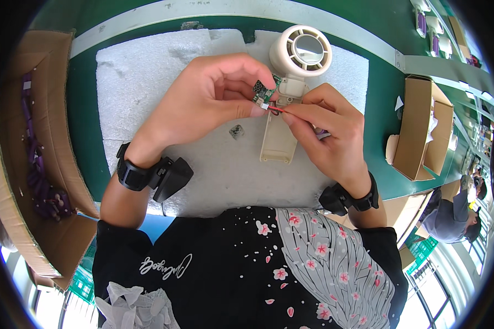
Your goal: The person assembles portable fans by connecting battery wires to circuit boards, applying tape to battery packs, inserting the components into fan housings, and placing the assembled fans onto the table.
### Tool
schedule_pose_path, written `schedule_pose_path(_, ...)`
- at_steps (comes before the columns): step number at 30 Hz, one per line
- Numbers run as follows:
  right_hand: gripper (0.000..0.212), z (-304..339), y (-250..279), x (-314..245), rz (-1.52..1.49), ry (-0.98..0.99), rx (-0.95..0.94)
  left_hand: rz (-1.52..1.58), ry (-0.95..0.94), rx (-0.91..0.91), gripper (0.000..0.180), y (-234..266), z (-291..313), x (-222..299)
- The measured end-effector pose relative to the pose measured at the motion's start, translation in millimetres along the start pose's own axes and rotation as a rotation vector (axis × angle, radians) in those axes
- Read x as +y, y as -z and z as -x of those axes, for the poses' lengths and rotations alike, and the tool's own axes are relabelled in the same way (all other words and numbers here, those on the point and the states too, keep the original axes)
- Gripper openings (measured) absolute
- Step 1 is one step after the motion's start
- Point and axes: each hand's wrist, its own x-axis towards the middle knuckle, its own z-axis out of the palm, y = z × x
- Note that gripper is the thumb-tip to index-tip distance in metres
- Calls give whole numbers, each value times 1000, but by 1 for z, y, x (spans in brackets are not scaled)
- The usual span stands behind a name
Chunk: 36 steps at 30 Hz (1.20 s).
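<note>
Fingers of the left hand are pinched around a small green circuit board, hiding part of it, while the right hand has thumb and forefinger pressed together on red and dark wires running from the board's white plug. Something purplish peeks out by the right palm; I can't tell what. Taking the board as the clock's centre, a cream fan head sits between one and two o'clock, and its open handle shell stretches toward six, the right hand blocking some of its upper edge. At seven, a small silvery scrap lies on the white foam slab. Out at eight o'clock, a cardboard box holds purple pieces; another box stands between three and four. Farther off, toward four, is another person.
</note>
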Motion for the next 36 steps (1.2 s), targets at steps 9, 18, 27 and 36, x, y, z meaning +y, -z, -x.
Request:
schedule_pose_path(9, 15, 0, -1, -1, 20, -30, -6, 31, 7, 7, 30, 0, -1, 0)
schedule_pose_path(18, 15, -1, -1, 3, 11, 22, 19, -32, -47, 85, 31, -4, 0, -2)
schedule_pose_path(27, 13, -2, 1, 6, 11, 88, 7, -187, -122, 85, 36, -5, 2, -1)
schedule_pose_path(36, 8, -4, 1, 5, 129, 223, -89, -341, -236, 90, 47, -11, 0, -1)
